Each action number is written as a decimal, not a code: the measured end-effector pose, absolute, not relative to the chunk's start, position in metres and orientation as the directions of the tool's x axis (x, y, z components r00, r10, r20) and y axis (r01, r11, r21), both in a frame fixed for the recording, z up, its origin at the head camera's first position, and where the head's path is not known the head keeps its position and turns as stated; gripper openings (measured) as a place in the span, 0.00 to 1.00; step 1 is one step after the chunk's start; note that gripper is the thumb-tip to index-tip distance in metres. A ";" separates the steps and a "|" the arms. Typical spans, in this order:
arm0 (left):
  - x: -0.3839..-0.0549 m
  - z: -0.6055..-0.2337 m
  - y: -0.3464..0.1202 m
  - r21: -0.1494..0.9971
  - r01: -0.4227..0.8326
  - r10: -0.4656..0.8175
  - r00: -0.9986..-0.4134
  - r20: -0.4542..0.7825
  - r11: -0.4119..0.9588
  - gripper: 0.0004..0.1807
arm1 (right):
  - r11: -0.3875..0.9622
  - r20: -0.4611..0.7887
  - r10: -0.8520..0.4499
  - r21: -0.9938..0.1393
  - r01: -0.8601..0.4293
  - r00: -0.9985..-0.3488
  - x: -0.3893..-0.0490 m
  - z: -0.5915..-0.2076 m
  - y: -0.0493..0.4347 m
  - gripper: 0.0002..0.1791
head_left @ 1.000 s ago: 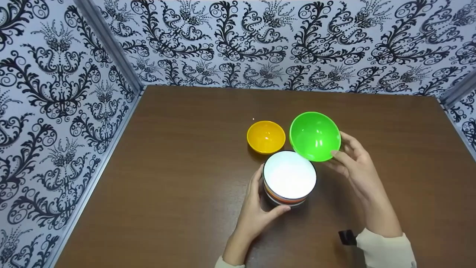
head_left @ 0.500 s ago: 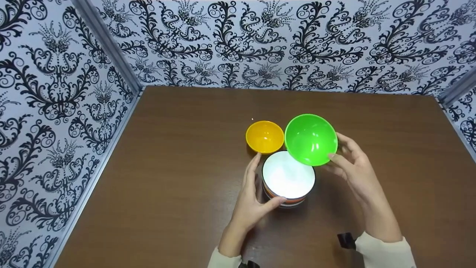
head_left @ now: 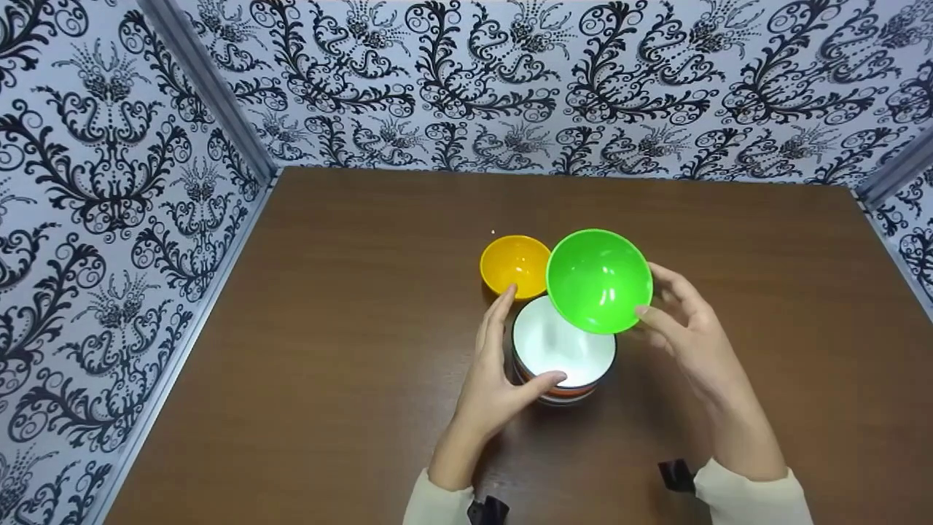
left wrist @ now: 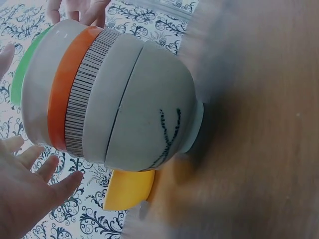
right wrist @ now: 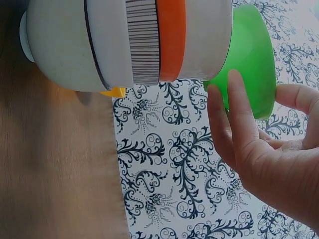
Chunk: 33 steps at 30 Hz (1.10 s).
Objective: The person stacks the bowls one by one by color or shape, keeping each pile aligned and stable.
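Note:
My right hand [head_left: 692, 339] pinches the rim of a green bowl [head_left: 599, 277] between thumb and fingers. Held tilted, this bowl overlaps the back right of a bowl stack [head_left: 554, 354] in the head view. White bowls make up the stack, and the upper one carries an orange band [left wrist: 64, 94] and a black-striped one. To the stack's left, my left hand [head_left: 492, 386] has its fingers and thumb spread around the side; the left wrist view shows a gap between them. Just behind the stack sits a small yellow bowl [head_left: 510, 262], partly hidden by the green one.
Everything stands on a brown wooden table [head_left: 328, 328]. Patterned black-and-white panels [head_left: 510, 87] border it at the back and on both sides. A tiny white speck lies behind the yellow bowl.
The green bowl has moved left and slightly toward me, further over the stack. My left hand has let go of the stack's side and its fingers have spread away.

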State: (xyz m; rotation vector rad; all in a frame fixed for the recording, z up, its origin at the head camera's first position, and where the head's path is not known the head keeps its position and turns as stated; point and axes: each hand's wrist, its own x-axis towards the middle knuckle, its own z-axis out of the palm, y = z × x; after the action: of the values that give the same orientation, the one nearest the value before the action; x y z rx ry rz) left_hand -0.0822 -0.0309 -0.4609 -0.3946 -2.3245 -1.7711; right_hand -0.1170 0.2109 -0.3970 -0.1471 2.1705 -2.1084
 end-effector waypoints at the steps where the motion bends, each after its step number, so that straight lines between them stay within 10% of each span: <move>1: -0.083 -0.460 -0.031 0.908 0.332 0.095 -0.943 0.318 0.258 0.57 | 0.034 -0.012 -0.148 -0.999 0.007 -0.989 -0.116 -0.397 0.211 0.28; 33: -0.084 -0.455 -0.027 0.867 0.439 0.107 -0.899 0.425 0.236 0.50 | 0.129 0.038 -0.284 -0.989 -0.078 -0.958 -0.098 -0.391 0.203 0.28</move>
State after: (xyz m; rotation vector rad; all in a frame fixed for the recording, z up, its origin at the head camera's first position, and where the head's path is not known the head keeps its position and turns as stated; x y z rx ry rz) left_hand -0.0836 -0.0274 -0.4546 -0.5092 -2.2351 -1.7111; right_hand -0.0983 0.2025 -0.3909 -0.3624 2.2354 -1.9404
